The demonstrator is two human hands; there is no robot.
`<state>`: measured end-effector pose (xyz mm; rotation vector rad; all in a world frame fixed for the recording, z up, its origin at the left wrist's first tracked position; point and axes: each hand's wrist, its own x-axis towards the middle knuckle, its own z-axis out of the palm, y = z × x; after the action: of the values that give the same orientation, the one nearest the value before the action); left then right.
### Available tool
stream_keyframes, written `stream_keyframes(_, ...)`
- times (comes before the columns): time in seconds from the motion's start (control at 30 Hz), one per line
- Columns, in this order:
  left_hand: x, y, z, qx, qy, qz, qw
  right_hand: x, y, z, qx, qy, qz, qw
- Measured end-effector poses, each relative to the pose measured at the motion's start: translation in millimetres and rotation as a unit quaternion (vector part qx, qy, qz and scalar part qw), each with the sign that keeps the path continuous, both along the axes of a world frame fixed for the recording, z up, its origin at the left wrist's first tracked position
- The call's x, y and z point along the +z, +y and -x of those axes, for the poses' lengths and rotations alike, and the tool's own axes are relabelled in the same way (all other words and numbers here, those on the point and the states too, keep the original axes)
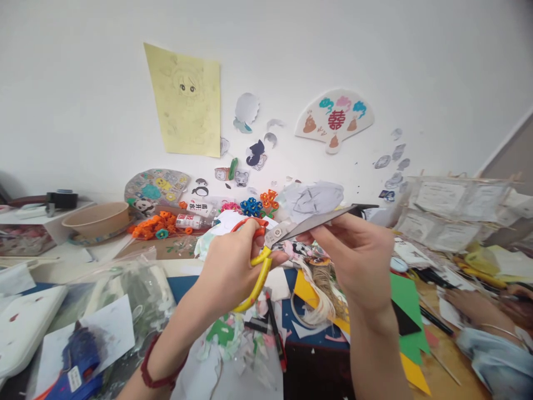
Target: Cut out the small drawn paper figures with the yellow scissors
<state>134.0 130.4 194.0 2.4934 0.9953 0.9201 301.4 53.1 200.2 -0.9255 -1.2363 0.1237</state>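
My left hand point(233, 261) is closed round the handles of a pair of scissors point(278, 233), one loop orange-red and the other yellow. The blades point right, toward my right hand point(360, 255). That hand's fingers are pinched together at the far end of the blades, against a small black piece point(364, 208) whose shape is mostly hidden. Just behind the blades appears a white paper with a pencil drawing point(314, 199); whether it is held cannot be made out. Paper scraps point(227, 330) and a black-and-red pen point(275, 328) lie below my hands.
A blue glue gun point(81, 353) rests at left on white paper. Twine point(322, 283) and green card point(406, 300) lie at right. Pipe-cleaner flowers point(252, 207) and a plastic bottle point(195, 221) stand along the wall. Another person's hand point(470, 305) is at far right.
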Motion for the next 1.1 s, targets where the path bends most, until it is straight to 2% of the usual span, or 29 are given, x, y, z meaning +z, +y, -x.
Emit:
stream_keyframes(0.4, -5.5, -0.2, 0.6, -0.012, -0.006, -0.027, 1.0, -1.8, 1.5, -2.0, 0.027, 0.008, -0.005, 1.0)
stream_keyframes(0.77, 1.1, -2.1, 2.9, 0.0, 0.035, -0.029, 0.999, -1.1, -1.0, -4.5, 0.029, -0.005, -0.009, 1.0)
stream_keyframes(1.1, -1.8, -0.7, 4.5, 0.003, 0.043, -0.053, 0.998, -0.9, -2.7, -4.6, 0.031, -0.011, 0.001, 0.999)
